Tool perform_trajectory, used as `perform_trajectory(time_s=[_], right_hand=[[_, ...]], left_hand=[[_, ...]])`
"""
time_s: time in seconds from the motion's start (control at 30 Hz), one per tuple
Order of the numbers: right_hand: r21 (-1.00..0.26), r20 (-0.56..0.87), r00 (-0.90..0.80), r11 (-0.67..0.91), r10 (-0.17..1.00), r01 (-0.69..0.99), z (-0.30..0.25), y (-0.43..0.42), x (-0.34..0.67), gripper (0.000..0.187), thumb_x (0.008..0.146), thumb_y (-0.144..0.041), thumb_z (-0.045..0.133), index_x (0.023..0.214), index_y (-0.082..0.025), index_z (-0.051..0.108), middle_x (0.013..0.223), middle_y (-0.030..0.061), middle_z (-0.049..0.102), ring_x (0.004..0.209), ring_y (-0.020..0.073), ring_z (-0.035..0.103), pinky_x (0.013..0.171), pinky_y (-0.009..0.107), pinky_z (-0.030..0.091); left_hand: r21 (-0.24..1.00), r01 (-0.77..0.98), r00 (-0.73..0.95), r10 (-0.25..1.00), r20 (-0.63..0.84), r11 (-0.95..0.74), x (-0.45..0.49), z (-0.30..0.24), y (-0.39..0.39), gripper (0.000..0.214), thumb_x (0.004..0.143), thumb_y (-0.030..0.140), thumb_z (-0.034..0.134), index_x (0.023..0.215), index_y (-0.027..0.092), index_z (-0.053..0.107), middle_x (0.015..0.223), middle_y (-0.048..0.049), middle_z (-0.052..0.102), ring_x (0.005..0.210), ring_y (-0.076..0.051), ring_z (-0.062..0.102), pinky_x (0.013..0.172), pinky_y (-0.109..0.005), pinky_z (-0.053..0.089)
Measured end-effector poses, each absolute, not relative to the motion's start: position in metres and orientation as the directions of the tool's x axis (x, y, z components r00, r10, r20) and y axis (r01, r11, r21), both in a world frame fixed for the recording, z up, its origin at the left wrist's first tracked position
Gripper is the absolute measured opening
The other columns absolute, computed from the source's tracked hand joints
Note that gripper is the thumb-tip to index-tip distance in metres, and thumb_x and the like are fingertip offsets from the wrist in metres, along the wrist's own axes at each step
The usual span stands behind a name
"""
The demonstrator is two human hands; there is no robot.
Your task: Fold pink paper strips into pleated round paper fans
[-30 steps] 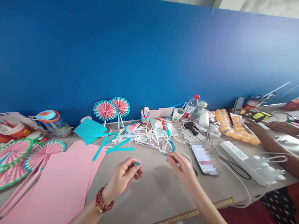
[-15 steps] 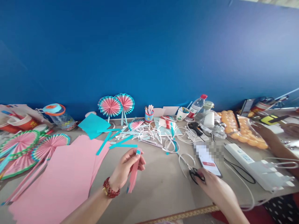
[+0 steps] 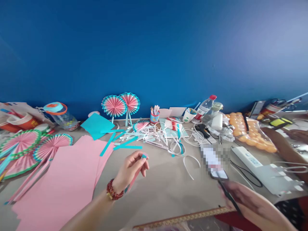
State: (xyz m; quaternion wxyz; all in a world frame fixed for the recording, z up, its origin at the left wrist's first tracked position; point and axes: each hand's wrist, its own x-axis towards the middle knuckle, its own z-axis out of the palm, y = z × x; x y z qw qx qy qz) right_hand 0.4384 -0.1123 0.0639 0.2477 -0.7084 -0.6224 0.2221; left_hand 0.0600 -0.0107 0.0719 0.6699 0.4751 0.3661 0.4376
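Note:
My left hand (image 3: 132, 168), with a red bead bracelet at the wrist, pinches a narrow folded pink paper strip (image 3: 134, 180) with blue ends. The strip slants down behind the fingers, and part of it is hidden. Over the table's front right, my right hand (image 3: 250, 199) is closed on scissors (image 3: 228, 192) with black handles; motion blurs them. Just beyond that hand lies a phone (image 3: 214, 163), partly pixelated. A stack of pink paper (image 3: 60, 179) lies left of my left hand.
Pink and blue paper fans (image 3: 114, 106) lean against the wall. Paper scraps (image 3: 154, 134) lie across the middle back. At right are a power strip (image 3: 250, 157), cables and a bag of orange balls (image 3: 250, 131). Another person's arm (image 3: 281, 147) rests at far right.
My right hand has lifted the scissors off the table and drawn them right and toward me. My left hand has turned the pink strip, so less of it shows.

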Motion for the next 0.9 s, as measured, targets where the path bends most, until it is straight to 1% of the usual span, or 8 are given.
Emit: perform_trajectory(time_s=[0.07,0.1,0.13,0.2,0.3,0.4,0.53,0.9], right_hand=[[-0.807,-0.101,-0.063,-0.045,0.993,0.589,0.065,-0.090,0.400,0.042,0.081,-0.055,0.051,0.104,-0.021,0.062,0.096,0.0163,0.070,0.078,0.0278,0.068,0.065,0.035,0.054],[-0.818,-0.146,-0.178,-0.018,0.973,0.574,0.065,-0.078,0.380,0.036,0.080,-0.052,0.056,0.096,-0.021,0.062,0.082,0.0119,0.069,0.068,0.0239,0.064,0.061,0.032,0.052],[-0.814,-0.122,-0.222,0.030,0.967,0.580,0.066,-0.066,0.360,0.030,0.080,-0.050,0.057,0.086,-0.020,0.059,0.070,0.0065,0.064,0.059,0.0195,0.058,0.056,0.030,0.048],[-0.820,-0.073,-0.338,0.137,0.938,0.556,0.067,-0.047,0.327,0.030,0.082,-0.049,0.056,0.080,-0.020,0.054,0.068,0.0020,0.059,0.056,0.0146,0.051,0.053,0.026,0.042],[-0.729,-0.057,-0.382,0.223,0.922,0.648,0.074,-0.032,0.298,0.031,0.078,-0.048,0.064,0.080,-0.021,0.050,0.066,-0.0026,0.054,0.054,0.0116,0.044,0.051,0.023,0.036],[-0.643,-0.063,-0.427,0.291,0.902,0.708,0.084,-0.028,0.285,0.033,0.072,-0.047,0.071,0.083,-0.022,0.053,0.071,-0.0030,0.058,0.057,0.0118,0.047,0.054,0.023,0.035],[-0.594,-0.096,-0.459,0.319,0.883,0.739,0.094,-0.024,0.280,0.035,0.067,-0.046,0.074,0.086,-0.023,0.055,0.078,-0.0021,0.063,0.060,0.0126,0.052,0.054,0.023,0.033],[-0.599,-0.066,-0.509,0.374,0.858,0.708,0.102,-0.022,0.278,0.038,0.067,-0.051,0.075,0.085,-0.022,0.058,0.083,-0.0009,0.065,0.061,0.0127,0.054,0.055,0.023,0.033]], left_hand=[[0.963,-0.225,0.335,0.940,-0.068,0.150,0.060,0.073,-0.012,0.023,0.090,0.037,0.056,0.092,0.014,0.058,0.068,0.0004,0.060,0.051,-0.008,0.052,0.053,-0.022,0.041],[0.968,-0.209,0.324,0.944,-0.064,0.138,0.059,0.073,-0.013,0.024,0.090,0.038,0.055,0.092,0.014,0.059,0.068,0.0007,0.060,0.050,-0.007,0.051,0.052,-0.021,0.040],[0.974,-0.188,0.313,0.948,-0.061,0.124,0.057,0.073,-0.015,0.024,0.091,0.038,0.054,0.092,0.014,0.059,0.067,0.0005,0.060,0.050,-0.007,0.050,0.051,-0.021,0.039],[0.985,-0.140,0.301,0.952,-0.056,0.102,0.053,0.073,-0.017,0.026,0.092,0.039,0.053,0.092,0.014,0.060,0.068,-0.0004,0.062,0.049,-0.008,0.052,0.050,-0.021,0.038],[0.991,-0.101,0.310,0.949,-0.051,0.086,0.048,0.074,-0.020,0.026,0.092,0.039,0.053,0.093,0.014,0.060,0.070,-0.0025,0.065,0.049,-0.009,0.056,0.051,-0.022,0.041],[0.993,-0.077,0.344,0.937,-0.055,0.086,0.045,0.078,-0.022,0.027,0.092,0.039,0.053,0.091,0.013,0.062,0.074,-0.0051,0.067,0.053,-0.012,0.060,0.056,-0.024,0.046],[0.996,-0.048,0.370,0.927,-0.053,0.076,0.044,0.081,-0.024,0.028,0.092,0.039,0.052,0.089,0.013,0.063,0.077,-0.0066,0.068,0.058,-0.014,0.063,0.061,-0.026,0.049],[0.998,-0.026,0.423,0.906,-0.034,0.049,0.044,0.082,-0.022,0.025,0.093,0.036,0.052,0.089,0.014,0.062,0.079,-0.0069,0.068,0.057,-0.013,0.064,0.059,-0.024,0.047]])
